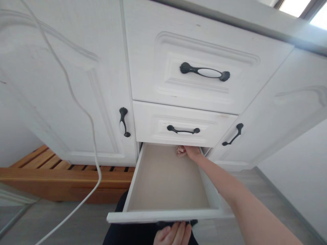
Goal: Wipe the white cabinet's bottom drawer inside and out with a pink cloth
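Observation:
The bottom drawer of a white cabinet is pulled out, its pale inner floor showing. At its front edge my left hand curls its fingers over the dark drawer handle. My right hand reaches into the back right of the drawer, partly hidden under the drawer above. Its fingers are closed on a crumpled pale pink wad, which looks like cloth or tissue and lies near the drawer floor.
Two drawers above are closed, with dark handles. Cabinet doors stand closed on the left and right. A white cable hangs down at left. A slatted wooden bench sits at lower left.

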The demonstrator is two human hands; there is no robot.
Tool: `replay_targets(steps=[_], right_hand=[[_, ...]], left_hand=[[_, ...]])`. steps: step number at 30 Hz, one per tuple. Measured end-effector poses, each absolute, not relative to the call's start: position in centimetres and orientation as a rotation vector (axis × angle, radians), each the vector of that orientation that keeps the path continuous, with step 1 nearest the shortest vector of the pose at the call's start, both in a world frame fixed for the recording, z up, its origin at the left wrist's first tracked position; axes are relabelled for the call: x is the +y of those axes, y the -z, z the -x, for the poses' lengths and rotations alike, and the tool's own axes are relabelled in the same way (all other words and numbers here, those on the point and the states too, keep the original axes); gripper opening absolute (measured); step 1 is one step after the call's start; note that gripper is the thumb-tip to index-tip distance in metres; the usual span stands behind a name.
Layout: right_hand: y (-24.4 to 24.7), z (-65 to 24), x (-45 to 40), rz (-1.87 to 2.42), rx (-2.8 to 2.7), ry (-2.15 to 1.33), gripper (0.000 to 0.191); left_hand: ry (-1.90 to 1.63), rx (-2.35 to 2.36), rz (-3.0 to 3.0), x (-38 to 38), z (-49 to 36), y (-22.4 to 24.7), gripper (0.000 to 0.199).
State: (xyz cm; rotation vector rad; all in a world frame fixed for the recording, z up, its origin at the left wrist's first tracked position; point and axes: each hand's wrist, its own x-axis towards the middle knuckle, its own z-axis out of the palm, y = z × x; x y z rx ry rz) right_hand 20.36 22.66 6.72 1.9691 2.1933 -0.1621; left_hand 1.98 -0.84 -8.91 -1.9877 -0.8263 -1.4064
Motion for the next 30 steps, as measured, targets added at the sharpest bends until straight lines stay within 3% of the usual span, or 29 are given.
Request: replay_targets(steps=[7, 14, 23, 30], right_hand=[[-4.8, -20.4, 20.5, -1.857, 2.013, 0.326, 0.028], [-4.7, -21.1, 11.4, -1.544, 1.833, 0.728, 0.014], [-4.9, -22.0, 10.8, -1.818, 1.872, 0.625, 0.053], [-3.9, -21.3, 8.8, -1.912, 1.787, 0.769, 0.043]], left_hand=[[1.437, -0.74, 2.056, -0.7, -1.8, 9.4, 0.027], [1.426, -0.681, 2.04, -0.3, -1.4, 8.9, 0.026], [1.379, -0.654, 2.044, -0.1, -0.8, 8.2, 0.022], [1.391, -0.68, 2.051, -0.5, -1.1, 8.9, 0.018]])
